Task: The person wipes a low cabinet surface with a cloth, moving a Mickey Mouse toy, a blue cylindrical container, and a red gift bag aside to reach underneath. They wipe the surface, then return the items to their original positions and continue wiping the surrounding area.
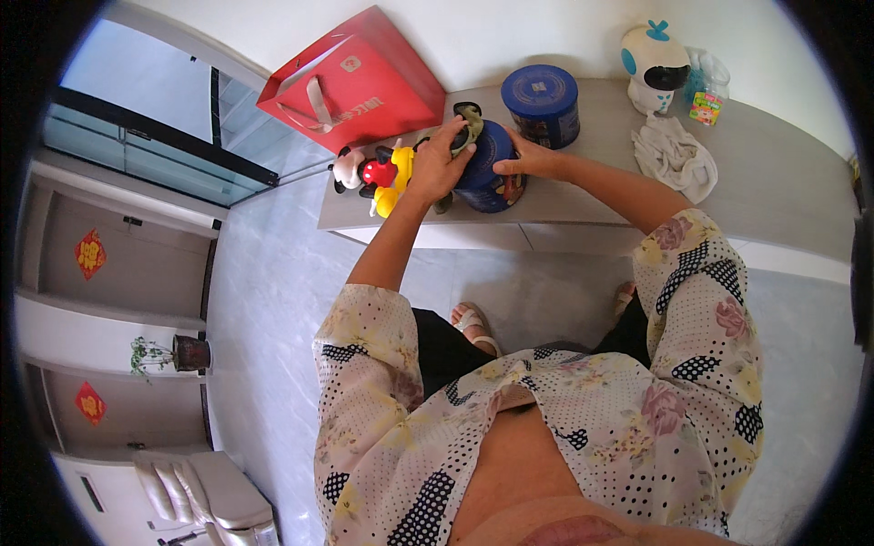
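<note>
A round tin with a blue lid (489, 166) stands near the cabinet's front edge. My left hand (439, 162) is at its left side, fingers near a dark-rimmed thing with green cloth or strap (470, 126); whether they grip it or the tin is unclear. My right hand (532, 158) curves round the tin's right side, thumb towards the lid. Left of my left hand, a Mickey Mouse figure (377, 173) lies on its side. A second blue-lidded tin (539, 92) stands behind my right hand.
On the grey-topped cabinet (601, 184) stand a red paper gift bag (382, 82), a white toy robot (654, 68) and a clear plastic jar (710, 89). A crumpled white cloth (674, 157) lies at the right. A potted plant (191, 353) stands on the floor at the left.
</note>
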Action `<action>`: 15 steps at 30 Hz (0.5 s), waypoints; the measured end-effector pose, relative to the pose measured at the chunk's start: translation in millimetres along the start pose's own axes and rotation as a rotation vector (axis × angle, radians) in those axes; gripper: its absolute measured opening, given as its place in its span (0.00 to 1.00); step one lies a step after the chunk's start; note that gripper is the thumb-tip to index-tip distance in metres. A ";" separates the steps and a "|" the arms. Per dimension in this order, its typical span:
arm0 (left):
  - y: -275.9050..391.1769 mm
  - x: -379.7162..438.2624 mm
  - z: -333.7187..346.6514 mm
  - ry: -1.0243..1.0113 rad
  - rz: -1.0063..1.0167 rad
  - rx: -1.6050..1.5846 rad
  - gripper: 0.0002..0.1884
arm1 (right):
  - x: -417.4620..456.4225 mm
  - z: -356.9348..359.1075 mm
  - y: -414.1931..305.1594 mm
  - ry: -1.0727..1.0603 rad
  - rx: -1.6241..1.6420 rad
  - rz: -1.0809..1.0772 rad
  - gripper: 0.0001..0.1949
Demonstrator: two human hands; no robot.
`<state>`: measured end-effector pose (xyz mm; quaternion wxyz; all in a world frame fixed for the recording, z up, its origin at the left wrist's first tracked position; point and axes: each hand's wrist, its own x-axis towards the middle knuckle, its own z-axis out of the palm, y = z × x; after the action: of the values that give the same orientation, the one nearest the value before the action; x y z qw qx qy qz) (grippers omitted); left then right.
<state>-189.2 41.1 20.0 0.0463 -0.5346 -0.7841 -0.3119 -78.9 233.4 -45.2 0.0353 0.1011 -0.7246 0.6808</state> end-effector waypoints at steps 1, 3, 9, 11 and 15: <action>2.8 1.8 1.3 -0.017 0.007 0.020 0.24 | -0.3 -0.9 6.4 0.006 -0.009 -0.003 0.55; 6.7 3.5 0.7 -0.052 0.040 0.067 0.23 | -2.0 -2.7 10.9 0.000 -0.009 -0.018 0.56; 40.8 -0.5 -9.2 -0.235 -0.029 -0.149 0.22 | -8.4 -3.5 -4.2 -0.041 -0.006 -0.003 0.52; 47.5 -1.6 -7.5 -0.293 -0.112 -0.280 0.22 | -8.4 -9.4 -6.4 -0.091 -0.079 0.055 0.49; 38.6 -11.4 -0.9 -0.163 -0.226 -0.598 0.20 | -9.2 -0.6 -9.2 -0.043 0.055 -0.059 0.47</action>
<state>-151.1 40.4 33.0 -0.2105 -0.4572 -0.7132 -0.4879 -68.2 234.4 -37.8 0.0372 0.1379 -0.7028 0.6969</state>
